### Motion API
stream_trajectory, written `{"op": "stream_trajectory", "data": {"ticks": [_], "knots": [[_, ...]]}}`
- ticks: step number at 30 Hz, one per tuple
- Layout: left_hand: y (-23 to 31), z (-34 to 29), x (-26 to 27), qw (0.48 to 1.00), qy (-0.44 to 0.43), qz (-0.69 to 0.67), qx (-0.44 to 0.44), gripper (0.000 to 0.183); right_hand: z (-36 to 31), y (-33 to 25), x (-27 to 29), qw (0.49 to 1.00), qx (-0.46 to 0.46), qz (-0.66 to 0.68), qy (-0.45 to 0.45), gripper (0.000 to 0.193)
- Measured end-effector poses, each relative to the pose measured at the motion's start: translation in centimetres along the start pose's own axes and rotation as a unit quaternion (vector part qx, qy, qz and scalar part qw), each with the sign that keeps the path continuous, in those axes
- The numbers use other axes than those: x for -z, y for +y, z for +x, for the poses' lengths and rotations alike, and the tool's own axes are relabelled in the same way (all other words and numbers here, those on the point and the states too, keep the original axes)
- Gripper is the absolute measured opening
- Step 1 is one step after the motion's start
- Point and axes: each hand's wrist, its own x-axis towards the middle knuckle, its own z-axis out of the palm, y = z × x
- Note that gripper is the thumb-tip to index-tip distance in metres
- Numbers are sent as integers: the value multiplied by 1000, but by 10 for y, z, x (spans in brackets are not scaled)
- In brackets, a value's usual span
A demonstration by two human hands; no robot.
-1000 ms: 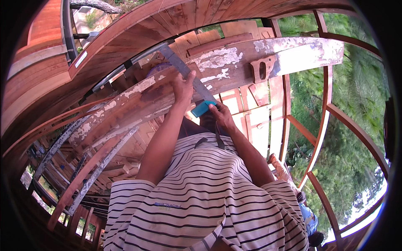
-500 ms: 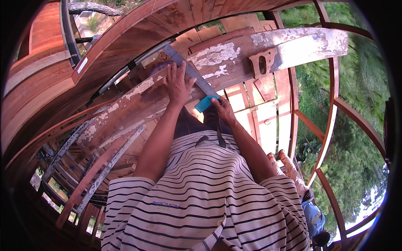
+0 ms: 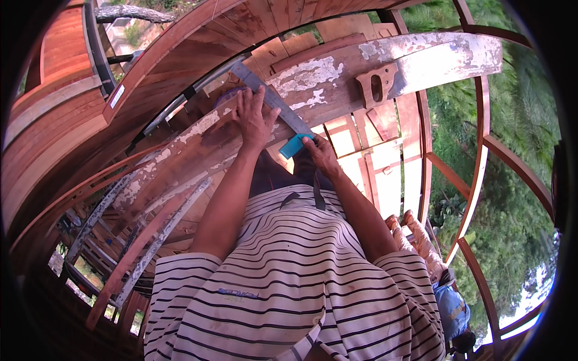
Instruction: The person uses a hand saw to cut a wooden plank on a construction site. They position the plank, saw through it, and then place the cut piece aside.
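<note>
A weathered wooden plank [image 3: 180,144] with peeling white paint runs across in front of me. Across it, at a slant, lies a try square [image 3: 274,99] with a metal blade and a teal handle. My right hand [image 3: 325,157] grips the handle at the plank's near edge, thumb and fingers closed around its end. My left hand [image 3: 255,120] is spread on the plank beside the blade, with fingertips and thumb at the blade's edge. Farther right on the plank rests a handsaw, of which the wooden handle [image 3: 366,90] shows plainly; its blade blends with the bright surface.
Boards and wood offcuts [image 3: 379,123] lie on the lower floor beyond the plank. A curved planked wall [image 3: 211,42] rises at far left. Red-brown timber frames [image 3: 483,114] stand on the right before trees. Another person's legs [image 3: 421,240] show at lower right.
The view has shifted slightly. Both hands and the try square keep nearly the same place on the plank.
</note>
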Motion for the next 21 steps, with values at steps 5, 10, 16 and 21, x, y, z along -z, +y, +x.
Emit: {"op": "stream_trajectory", "data": {"ticks": [5, 10, 16, 21], "knots": [[0, 0, 1, 1000, -1, -6, -4, 79, 4, 10, 1, 1000, 5, -24, -2, 42], [-2, 2, -1, 1000, -3, -10, -8, 79, 13, 35, 6, 999, -1, -50, 7, 42], [-2, 3, 4, 999, -22, -25, -4, 78, 11, 32, -2, 997, 34, -62, -3, 42], [-2, 3, 4, 999, -22, -24, -7, 78, 12, 34, -3, 997, 63, -46, 9, 40]]}}
